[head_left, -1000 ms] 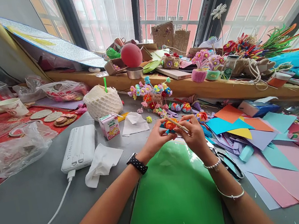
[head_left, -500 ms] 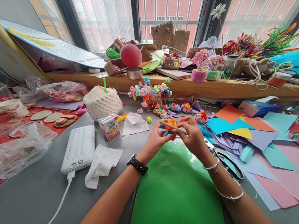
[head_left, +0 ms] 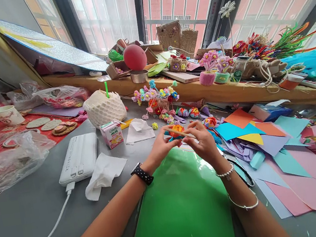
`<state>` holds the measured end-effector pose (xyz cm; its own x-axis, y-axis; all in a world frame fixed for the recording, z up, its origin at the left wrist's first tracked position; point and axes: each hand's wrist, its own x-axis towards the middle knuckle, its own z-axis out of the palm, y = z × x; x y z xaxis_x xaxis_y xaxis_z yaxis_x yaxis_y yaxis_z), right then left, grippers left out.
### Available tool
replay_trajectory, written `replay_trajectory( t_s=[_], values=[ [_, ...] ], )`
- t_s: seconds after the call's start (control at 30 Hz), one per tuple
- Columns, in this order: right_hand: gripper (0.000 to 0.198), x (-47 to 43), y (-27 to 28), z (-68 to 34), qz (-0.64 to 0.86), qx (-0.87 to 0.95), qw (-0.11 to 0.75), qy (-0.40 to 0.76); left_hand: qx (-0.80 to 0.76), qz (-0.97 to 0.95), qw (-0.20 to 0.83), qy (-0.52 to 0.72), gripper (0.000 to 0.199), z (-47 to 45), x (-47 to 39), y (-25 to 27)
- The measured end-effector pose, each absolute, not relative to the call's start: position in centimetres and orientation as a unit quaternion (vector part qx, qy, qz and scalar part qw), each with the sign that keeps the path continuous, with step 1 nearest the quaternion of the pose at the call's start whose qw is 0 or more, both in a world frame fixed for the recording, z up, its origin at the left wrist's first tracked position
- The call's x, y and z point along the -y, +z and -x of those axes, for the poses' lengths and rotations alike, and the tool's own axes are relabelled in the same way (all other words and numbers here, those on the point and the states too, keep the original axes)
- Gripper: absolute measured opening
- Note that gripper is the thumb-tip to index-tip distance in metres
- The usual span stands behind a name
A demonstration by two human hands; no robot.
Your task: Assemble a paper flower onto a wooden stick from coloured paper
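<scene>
Above the far end of a shiny green board [head_left: 177, 206], my two hands meet around an orange and blue folded-paper flower [head_left: 177, 130]. My left hand [head_left: 161, 146] closes its fingers on the flower from the left. In my right hand [head_left: 201, 142] a thin wooden stick [head_left: 181, 132] is pinched, slanting across the flower's front. Whether the stick's tip touches the paper I cannot tell. Black-handled scissors [head_left: 245, 173] lie partly hidden behind my right forearm.
Coloured paper sheets [head_left: 315, 178] spread over the right side. At left are a white power bank [head_left: 78, 158] with its cable, tissues [head_left: 107, 173], a small drink carton [head_left: 112, 134] and a wrapped coconut [head_left: 104, 107]. Crocheted flowers [head_left: 155, 99] stand behind my hands, before the wooden ledge [head_left: 189, 86].
The view has shifted a little, so most things sit slightly further left. Both hands keep hold of the flower and stick, and the stick lies flatter across the flower.
</scene>
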<state>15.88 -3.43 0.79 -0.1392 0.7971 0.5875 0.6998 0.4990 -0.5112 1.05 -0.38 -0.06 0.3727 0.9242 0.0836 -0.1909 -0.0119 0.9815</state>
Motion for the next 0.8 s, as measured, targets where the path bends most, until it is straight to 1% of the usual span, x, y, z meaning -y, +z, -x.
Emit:
replay_trajectory(
  t_s=[0.1, 0.2, 0.27, 0.37, 0.47, 0.67, 0.73, 0.8],
  values=[
    [0.050, 3.47, 1.14, -16.16, 0.474, 0.762, 0.426, 0.111, -0.337, -0.553, 0.615, 0.450, 0.051, -0.84, 0.01, -0.40],
    [0.056, 3.55, 1.25, -16.18, 0.473, 0.770, 0.406, 0.136, -0.341, -0.553, 0.613, 0.449, 0.051, -0.71, -0.09, -0.39],
    [0.052, 3.56, 1.24, -16.09, 0.484, 0.769, 0.396, 0.136, -0.343, -0.553, 0.611, 0.452, 0.051, -0.72, -0.03, -0.27],
    [0.040, 3.44, 1.16, -15.98, 0.501, 0.764, 0.385, 0.129, -0.339, -0.544, 0.622, 0.449, 0.049, -0.80, 0.11, -0.16],
    [0.034, 3.31, 1.17, -16.13, 0.505, 0.764, 0.380, 0.128, -0.343, -0.542, 0.625, 0.445, 0.049, -0.83, 0.17, -0.18],
    [0.028, 3.53, 1.61, -16.80, 0.506, 0.764, 0.332, 0.224, -0.350, -0.543, 0.626, 0.436, 0.050, -0.76, 0.16, -0.16],
    [0.024, 3.57, 1.65, -16.85, 0.503, 0.767, 0.335, 0.216, -0.344, -0.537, 0.638, 0.432, 0.054, -0.80, 0.15, -0.15],
    [0.020, 3.53, 1.63, -16.83, 0.500, 0.772, 0.348, 0.182, -0.338, -0.536, 0.645, 0.427, 0.056, -0.88, 0.12, -0.21]
  ],
)
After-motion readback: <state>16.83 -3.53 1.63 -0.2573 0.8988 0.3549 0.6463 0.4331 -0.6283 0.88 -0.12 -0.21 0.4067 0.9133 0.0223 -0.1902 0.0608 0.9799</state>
